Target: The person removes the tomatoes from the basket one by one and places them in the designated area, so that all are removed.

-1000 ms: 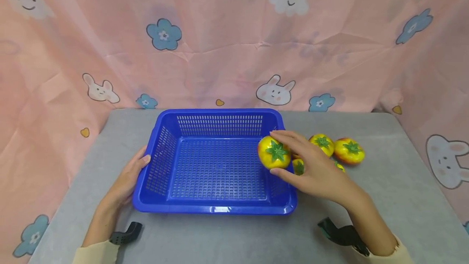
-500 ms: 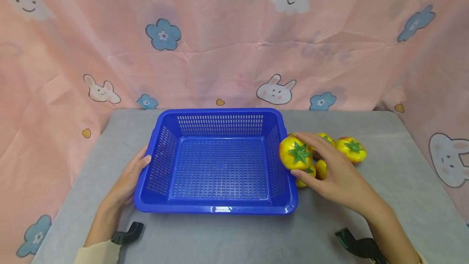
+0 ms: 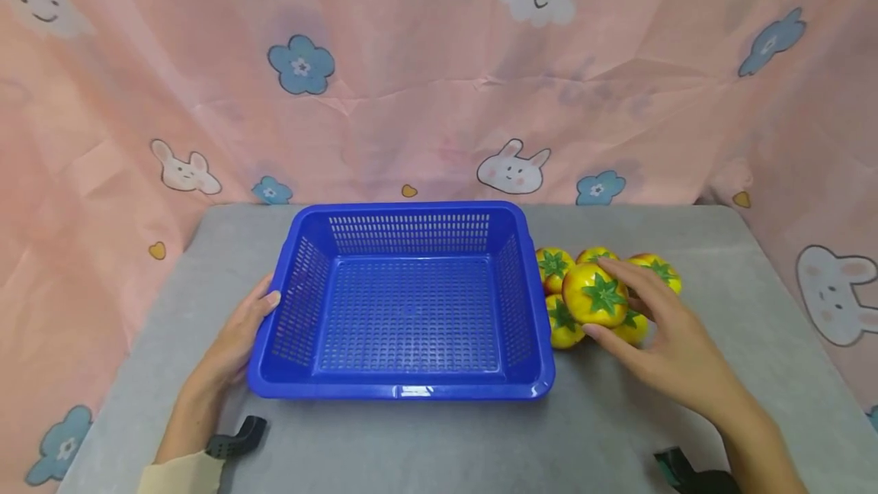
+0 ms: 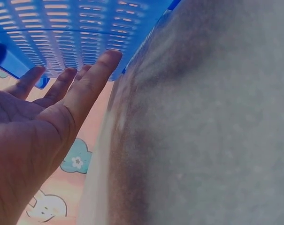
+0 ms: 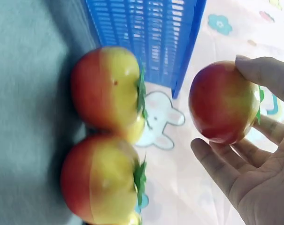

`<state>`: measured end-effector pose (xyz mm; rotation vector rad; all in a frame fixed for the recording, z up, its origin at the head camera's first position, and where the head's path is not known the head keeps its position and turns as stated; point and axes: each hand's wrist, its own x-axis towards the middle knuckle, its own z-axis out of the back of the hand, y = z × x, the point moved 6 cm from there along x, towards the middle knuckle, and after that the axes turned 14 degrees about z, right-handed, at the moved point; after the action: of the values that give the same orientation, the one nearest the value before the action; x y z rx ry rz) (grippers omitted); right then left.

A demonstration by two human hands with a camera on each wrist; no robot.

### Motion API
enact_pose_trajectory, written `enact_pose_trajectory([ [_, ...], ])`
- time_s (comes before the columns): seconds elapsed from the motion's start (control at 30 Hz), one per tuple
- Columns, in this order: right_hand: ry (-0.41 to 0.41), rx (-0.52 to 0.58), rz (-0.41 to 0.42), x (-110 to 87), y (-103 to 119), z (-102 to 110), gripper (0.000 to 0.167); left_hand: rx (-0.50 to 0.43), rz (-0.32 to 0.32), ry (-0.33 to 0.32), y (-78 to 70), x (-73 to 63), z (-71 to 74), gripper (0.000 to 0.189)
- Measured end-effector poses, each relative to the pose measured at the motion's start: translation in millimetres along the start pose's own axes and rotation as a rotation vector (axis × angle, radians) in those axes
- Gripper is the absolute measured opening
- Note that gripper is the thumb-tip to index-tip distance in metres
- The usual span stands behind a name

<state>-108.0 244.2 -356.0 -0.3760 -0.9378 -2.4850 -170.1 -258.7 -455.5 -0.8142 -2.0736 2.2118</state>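
My right hand (image 3: 675, 349) holds a glossy yellow-and-red tomato (image 3: 581, 292) with a star-shaped green top, thumb on one side and fingers on the other. It is raised over several similar tomatoes (image 3: 564, 330) clustered just right of a blue plastic basket (image 3: 466, 389). In the right wrist view the held tomato (image 5: 221, 103) is apart from two tomatoes (image 5: 102, 180) on the table. My left hand (image 3: 236, 334) grips the basket's left side, thumb at the rim. Its fingertips (image 4: 111, 57) lie against the slotted outer wall in the left wrist view. Nothing lies inside the basket.
A grey table (image 3: 446, 448) carries the basket and tomatoes. Behind and at both sides hangs a pink curtain (image 3: 411, 128) printed with rabbits, flowers and clouds. A black wrist mount (image 3: 236, 437) sits at each wrist.
My right hand has carried the tomato rightward, from over the basket's right side to over the cluster of tomatoes. The left hand and the basket stay in place.
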Motion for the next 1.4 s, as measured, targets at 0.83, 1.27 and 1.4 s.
enact_pose_trajectory([
  [0.83,-0.097,-0.114,-0.064,-17.8,-51,45,0.086,-0.001,-0.015,0.019,3.4,1.3,3.0,0.062],
  [1.27,-0.087,-0.135,-0.049,-20.1,-57,50,0.087,-0.008,0.006,-0.002,3.6,2.9,2.5,0.061],
  [1.4,-0.103,-0.132,-0.063,-20.7,-59,53,0.087,0.032,0.012,-0.032,2.2,1.4,3.2,0.064],
])
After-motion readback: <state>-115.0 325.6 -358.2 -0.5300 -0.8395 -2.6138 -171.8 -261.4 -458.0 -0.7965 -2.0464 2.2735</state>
